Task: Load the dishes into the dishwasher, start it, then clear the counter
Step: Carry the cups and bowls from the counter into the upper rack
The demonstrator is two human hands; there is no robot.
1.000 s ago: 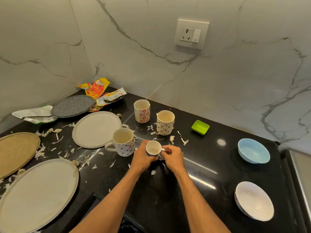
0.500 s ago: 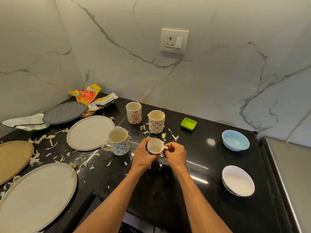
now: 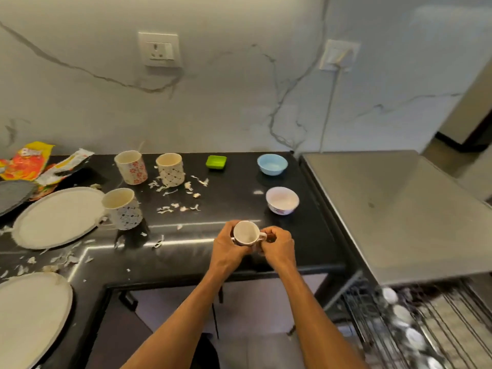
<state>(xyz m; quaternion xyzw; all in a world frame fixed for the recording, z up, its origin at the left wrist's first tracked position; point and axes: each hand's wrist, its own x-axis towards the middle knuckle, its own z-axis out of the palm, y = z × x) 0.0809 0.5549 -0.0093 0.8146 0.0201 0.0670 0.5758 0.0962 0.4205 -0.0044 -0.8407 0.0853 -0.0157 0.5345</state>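
Head cam: left hand [image 3: 226, 248] is wrapping round the side of the little cup [image 3: 245, 232] & right hand [image 3: 279, 246] is pinching its handle, just over the front edge of the counter [image 3: 234, 198]. Cup's looking light, slick & breakable, so gripping handle + side is prob. safest.

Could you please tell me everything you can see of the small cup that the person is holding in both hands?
The small cup is white inside, looks ceramic and empty, with a hint of pattern on its outer wall. It is tilted, mouth toward the camera, its handle pointing to the person's right. The left hand grips its body and the right hand pinches the handle, over the front part of the black counter.
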